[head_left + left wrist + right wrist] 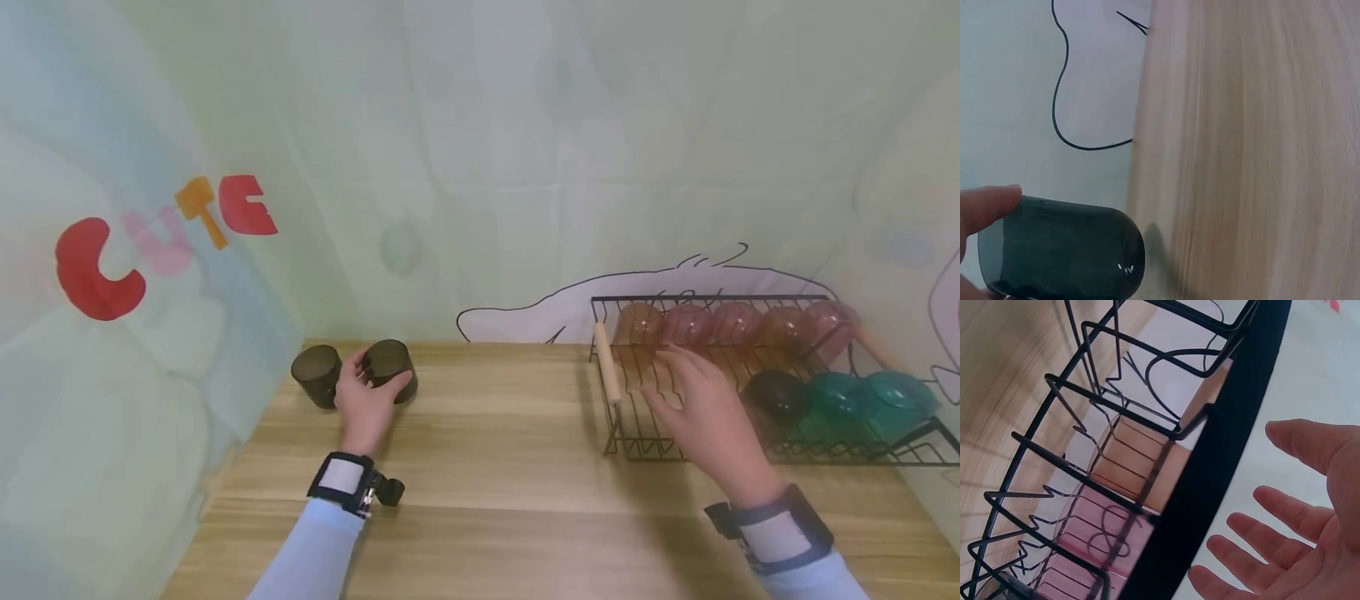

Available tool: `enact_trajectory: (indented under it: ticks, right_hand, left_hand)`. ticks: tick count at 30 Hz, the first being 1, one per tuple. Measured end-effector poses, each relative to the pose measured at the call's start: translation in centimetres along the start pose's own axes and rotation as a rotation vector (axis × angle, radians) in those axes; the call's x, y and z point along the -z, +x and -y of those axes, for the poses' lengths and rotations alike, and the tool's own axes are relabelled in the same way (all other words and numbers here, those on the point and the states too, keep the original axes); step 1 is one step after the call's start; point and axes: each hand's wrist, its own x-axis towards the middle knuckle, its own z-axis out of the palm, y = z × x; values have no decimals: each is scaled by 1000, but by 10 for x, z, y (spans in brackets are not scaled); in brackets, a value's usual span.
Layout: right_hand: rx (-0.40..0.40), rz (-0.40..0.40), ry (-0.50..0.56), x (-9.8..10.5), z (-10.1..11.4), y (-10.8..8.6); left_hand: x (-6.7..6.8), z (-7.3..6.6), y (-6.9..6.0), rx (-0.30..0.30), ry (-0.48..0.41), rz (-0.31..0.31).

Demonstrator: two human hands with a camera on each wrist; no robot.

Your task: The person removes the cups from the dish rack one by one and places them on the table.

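The dark cup (1066, 250) looks like smooth, glossy tinted glass or plastic; from here I can't tell which. The rack (1219, 462) seems metal wire, with a smooth wooden handle (608, 365). The tabletop (510, 467) shows wood grain, the backdrop (502, 167) matt, creased cloth.

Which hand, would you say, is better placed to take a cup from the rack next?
Probably the right hand: it is empty and close to the wire rack, while the left hand grips a dark cup, well away from the rack.
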Motion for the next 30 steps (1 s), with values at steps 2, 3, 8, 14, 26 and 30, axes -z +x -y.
enact_trajectory:
  ticks: [2,3,8,14,26,30]
  right_hand:
    - [3,0,-3,-1,-2,-1]
    - [0,3,-4,-1,-2,-1]
    - [-9,15,-6,-2,-4,-1]
    - [-6,16,-9,-4,-5,0]
    - [-20,36,-11,-2,-9,2]
    - [-18,51,-24,4,-7,8]
  left_hand:
    - [0,4,2,4,13,-14]
    - [1,5,2,4,16,-20]
    - [4,11,5,19,45,-40]
    - [6,11,6,43,76,-39]
    - [5,10,4,66,96,42]
    - [10,-3,-3,72,110,93]
